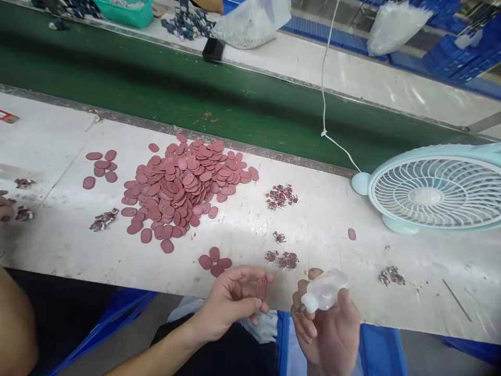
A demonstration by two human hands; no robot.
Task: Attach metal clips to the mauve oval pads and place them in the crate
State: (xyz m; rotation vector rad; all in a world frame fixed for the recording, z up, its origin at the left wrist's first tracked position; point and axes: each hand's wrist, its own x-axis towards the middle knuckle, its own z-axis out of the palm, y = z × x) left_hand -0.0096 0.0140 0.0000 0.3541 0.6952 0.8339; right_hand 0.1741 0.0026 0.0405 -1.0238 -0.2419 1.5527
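Note:
My left hand (230, 303) pinches a dark pink oval piece (262, 289) between thumb and fingers, just off the table's front edge. To its right, my right hand (329, 329) grips a translucent squeeze bottle (326, 290) with a narrow dark tip pointing left and down. Several matching oval pieces (214, 255) lie close beyond my left hand. Small brown-and-white figures (288, 260) sit on the table beyond the gap between my hands, with another cluster (282, 196) farther back. A large heap of the ovals (180, 183) spreads over the table to the left.
A pale blue fan (428, 196) stands at the right, its white cord (324, 104) running upward. One loose oval (352, 234), more small figures (391, 275) and a thin rod (457, 300) lie nearby. Behind is a green belt (254, 107). Part of another person (18, 324) shows at left.

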